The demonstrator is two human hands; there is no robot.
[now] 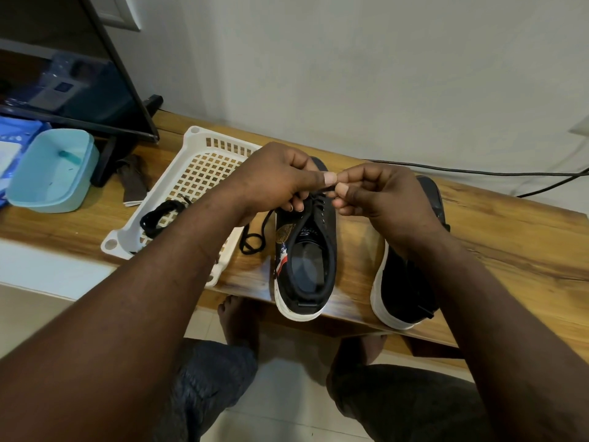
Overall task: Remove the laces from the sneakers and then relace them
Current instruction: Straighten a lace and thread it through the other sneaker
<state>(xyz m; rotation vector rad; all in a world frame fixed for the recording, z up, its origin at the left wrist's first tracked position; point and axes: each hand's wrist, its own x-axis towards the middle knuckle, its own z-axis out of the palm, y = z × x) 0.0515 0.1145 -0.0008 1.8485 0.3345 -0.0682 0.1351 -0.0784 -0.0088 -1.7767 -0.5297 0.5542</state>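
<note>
Pale wall backs my wooden worktop, where a black sneaker with a white sole stands heel towards me. My hands meet just above its eyelets: my left hand and my right hand each pinch the black lace between thumb and fingers. A loose length of it trails onto the worktop just left of the sneaker. The second sneaker stands just right of it, partly under my right wrist. Left of the sneaker lies a white basket with a coiled lace inside; farther left sits a blue tub.
</note>
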